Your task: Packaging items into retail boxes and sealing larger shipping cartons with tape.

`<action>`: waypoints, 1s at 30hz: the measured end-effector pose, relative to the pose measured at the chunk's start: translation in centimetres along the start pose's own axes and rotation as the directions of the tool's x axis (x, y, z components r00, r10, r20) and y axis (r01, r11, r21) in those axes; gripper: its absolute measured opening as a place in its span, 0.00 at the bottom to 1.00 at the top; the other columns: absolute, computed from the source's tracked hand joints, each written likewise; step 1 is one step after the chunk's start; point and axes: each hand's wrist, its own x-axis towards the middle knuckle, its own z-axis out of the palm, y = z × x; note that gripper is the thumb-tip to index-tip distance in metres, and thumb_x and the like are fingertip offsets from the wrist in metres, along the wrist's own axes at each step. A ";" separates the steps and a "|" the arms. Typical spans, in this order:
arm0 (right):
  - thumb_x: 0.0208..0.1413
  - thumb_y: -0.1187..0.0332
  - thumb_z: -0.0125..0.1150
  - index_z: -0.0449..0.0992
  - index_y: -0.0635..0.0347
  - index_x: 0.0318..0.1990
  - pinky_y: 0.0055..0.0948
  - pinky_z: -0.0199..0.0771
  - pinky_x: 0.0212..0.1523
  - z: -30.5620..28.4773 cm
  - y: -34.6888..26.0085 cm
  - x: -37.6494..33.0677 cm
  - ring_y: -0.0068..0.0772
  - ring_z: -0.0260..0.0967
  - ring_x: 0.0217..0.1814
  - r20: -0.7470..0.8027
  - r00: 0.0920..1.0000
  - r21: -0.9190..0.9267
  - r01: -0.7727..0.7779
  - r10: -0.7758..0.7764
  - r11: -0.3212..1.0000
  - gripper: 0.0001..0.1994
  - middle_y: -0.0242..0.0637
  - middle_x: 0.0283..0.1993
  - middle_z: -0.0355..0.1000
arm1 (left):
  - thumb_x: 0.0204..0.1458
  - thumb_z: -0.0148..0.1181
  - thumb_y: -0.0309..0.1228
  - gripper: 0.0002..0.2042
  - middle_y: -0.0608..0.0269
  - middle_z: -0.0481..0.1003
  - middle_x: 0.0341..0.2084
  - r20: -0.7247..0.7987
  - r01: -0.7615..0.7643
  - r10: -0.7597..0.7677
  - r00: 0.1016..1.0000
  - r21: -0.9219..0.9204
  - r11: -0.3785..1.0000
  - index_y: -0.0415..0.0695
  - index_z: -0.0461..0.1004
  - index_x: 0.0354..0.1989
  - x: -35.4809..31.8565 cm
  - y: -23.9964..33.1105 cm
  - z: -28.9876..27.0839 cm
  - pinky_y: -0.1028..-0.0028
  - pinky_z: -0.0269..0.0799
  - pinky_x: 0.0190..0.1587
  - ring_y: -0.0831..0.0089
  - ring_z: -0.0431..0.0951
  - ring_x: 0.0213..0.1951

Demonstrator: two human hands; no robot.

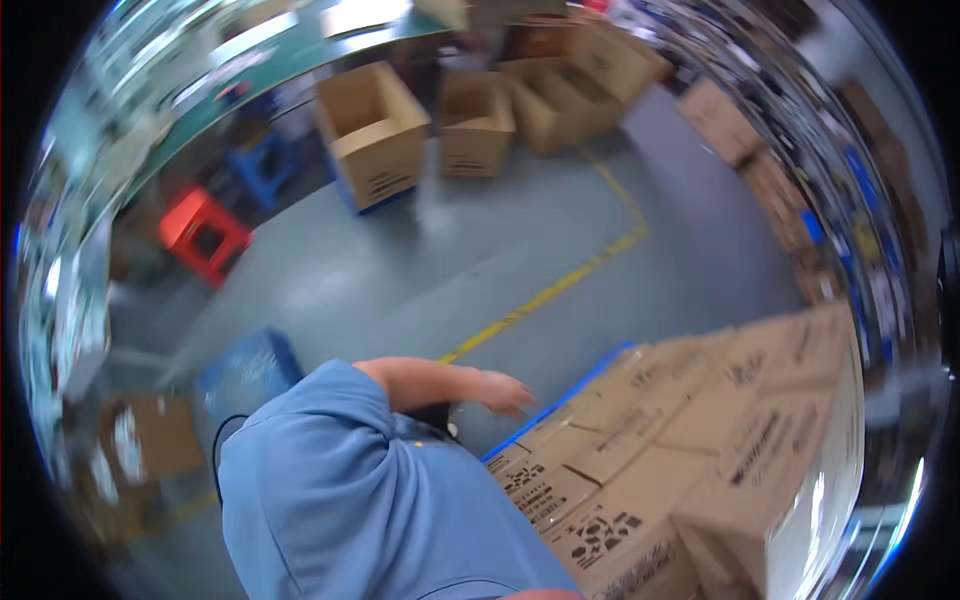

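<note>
My left hand (508, 393) reaches out from a light blue sleeve over the grey floor, in the middle of the view. It is somewhat blurred. Its fingers look loosely stretched, and I make out nothing in them. Nearest to it is a stack of cardboard boxes (690, 410) with dark print, edged in blue along the floor side; a gap seems to separate hand and stack. Only a strip of bare skin, probably my right forearm (540, 595), shows at the lower edge, and the right hand is out of sight.
Open cardboard boxes (385, 145) stand ahead, the left one on a blue base. A red stool (205, 235) and a blue stool (262, 165) are at the left, near a green-topped bench (270, 58). Yellow tape (545, 295) crosses the floor. Loaded shelves (830, 150) line the right.
</note>
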 end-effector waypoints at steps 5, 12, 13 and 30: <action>0.70 0.62 0.46 0.68 0.61 0.65 0.33 0.75 0.48 -11.4 9.1 26.2 0.34 0.72 0.53 -0.175 0.980 -0.885 -0.114 -0.095 0.452 0.21 0.43 0.58 0.72 | 0.56 0.58 0.34 0.13 0.57 0.82 0.47 -0.061 0.799 -0.869 -0.491 -0.429 -0.421 0.47 0.84 0.45 -39.4 -11.3 3.4 0.57 0.77 0.53 0.60 0.82 0.52; 0.68 0.63 0.53 0.69 0.64 0.60 0.29 0.77 0.45 -43.6 36.7 42.9 0.32 0.73 0.49 -0.022 0.991 -0.555 0.098 0.132 -0.826 0.19 0.42 0.55 0.74 | 0.53 0.54 0.36 0.16 0.43 0.82 0.38 0.010 0.483 -0.715 -0.699 -0.731 -0.482 0.36 0.83 0.39 -66.1 -3.4 13.2 0.53 0.78 0.48 0.48 0.83 0.43; 0.67 0.63 0.54 0.70 0.64 0.60 0.28 0.77 0.45 -49.0 40.8 44.6 0.32 0.73 0.49 -0.015 0.978 -0.405 0.183 0.207 -0.896 0.19 0.42 0.54 0.74 | 0.59 0.52 0.40 0.19 0.41 0.81 0.40 -0.210 0.865 -0.869 -0.448 -0.348 -0.362 0.36 0.84 0.36 -67.1 -4.4 16.4 0.53 0.78 0.48 0.44 0.82 0.41; 0.56 0.32 0.54 0.52 0.50 0.75 0.62 0.55 0.72 -129.5 79.1 68.9 0.53 0.48 0.78 -0.848 0.470 -0.357 -0.848 -0.244 -0.393 0.46 0.41 0.78 0.49 | 0.62 0.58 0.42 0.17 0.62 0.79 0.30 0.719 -0.678 -0.205 -0.664 -0.695 -0.240 0.39 0.79 0.47 -49.5 11.5 15.0 0.69 0.73 0.33 0.72 0.77 0.31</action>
